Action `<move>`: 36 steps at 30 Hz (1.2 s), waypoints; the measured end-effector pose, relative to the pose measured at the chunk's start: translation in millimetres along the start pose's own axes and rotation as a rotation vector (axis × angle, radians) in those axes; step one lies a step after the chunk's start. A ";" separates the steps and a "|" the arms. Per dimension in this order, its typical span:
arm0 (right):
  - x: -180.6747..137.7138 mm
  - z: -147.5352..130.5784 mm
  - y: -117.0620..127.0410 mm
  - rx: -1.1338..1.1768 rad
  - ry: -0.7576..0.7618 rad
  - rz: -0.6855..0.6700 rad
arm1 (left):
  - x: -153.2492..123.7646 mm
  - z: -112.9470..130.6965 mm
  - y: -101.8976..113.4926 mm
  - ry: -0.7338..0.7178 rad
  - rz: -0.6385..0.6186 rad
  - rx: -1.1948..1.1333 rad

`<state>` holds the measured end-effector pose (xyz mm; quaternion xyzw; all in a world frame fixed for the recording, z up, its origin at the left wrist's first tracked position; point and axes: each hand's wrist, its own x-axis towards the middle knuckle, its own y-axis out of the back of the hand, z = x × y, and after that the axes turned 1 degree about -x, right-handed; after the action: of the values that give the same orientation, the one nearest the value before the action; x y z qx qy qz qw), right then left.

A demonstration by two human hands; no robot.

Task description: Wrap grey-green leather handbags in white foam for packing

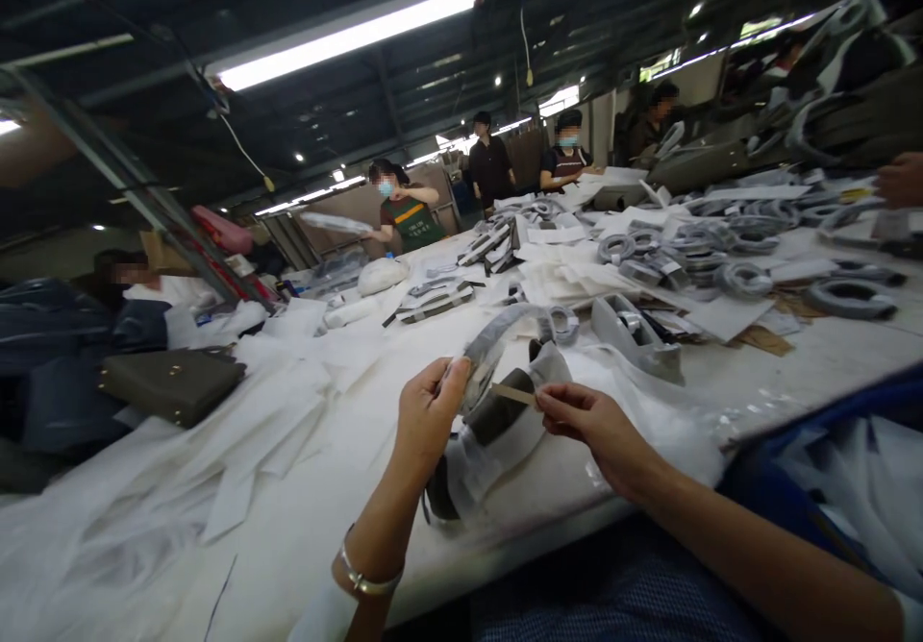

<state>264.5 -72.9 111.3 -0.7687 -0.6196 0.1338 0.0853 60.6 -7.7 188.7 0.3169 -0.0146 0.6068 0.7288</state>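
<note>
In the middle of the head view, my left hand (433, 407) is closed around the lower end of a bag handle (509, 320) wrapped in greyish film. The handle arches above a dark olive handbag (499, 409), which rests tilted near the table's front edge, partly covered by white wrapping paper (480, 464). My right hand (595, 426) pinches one end of a narrow tan strip (513, 393) between thumb and fingers. The strip's other end reaches across the front of the bag, close to my left hand. Whether it touches the bag or handle, I cannot tell.
White paper sheets (288, 402) cover the table's left side, beside another olive handbag (173, 382). Grey wrapped coils (742, 282) and paper stacks (577, 272) fill the right. A grey box-like holder (635, 334) stands nearby. Several co-workers (411, 205) are across the table.
</note>
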 end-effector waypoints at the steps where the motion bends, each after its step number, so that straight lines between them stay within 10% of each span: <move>1: 1.8 1.2 -6.5 0.017 0.012 0.021 | -1.6 2.0 0.7 -0.016 0.005 0.029; 8: 5.2 0.6 -43.0 0.124 0.116 0.075 | -13.7 9.3 -5.0 -0.088 0.014 0.148; 12: 2.8 -1.6 -62.3 0.326 0.110 -0.126 | -15.4 -0.6 -10.9 -0.117 0.001 0.153; 18: 5.5 -17.3 -57.7 0.414 -0.151 -0.265 | -6.0 -20.9 -10.6 -0.243 0.051 0.159; 25: -3.2 -23.6 -57.8 0.247 -0.012 -0.229 | -8.4 -28.3 -8.9 -0.364 0.103 0.363; 36: -14.9 -29.4 -65.6 0.155 0.061 -0.175 | -19.4 2.9 -16.2 0.067 0.079 -0.339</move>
<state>209.7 -72.2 160.2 -0.7065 -0.6693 0.1497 0.1746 71.0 -27.0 176.0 0.1682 -0.1050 0.6339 0.7475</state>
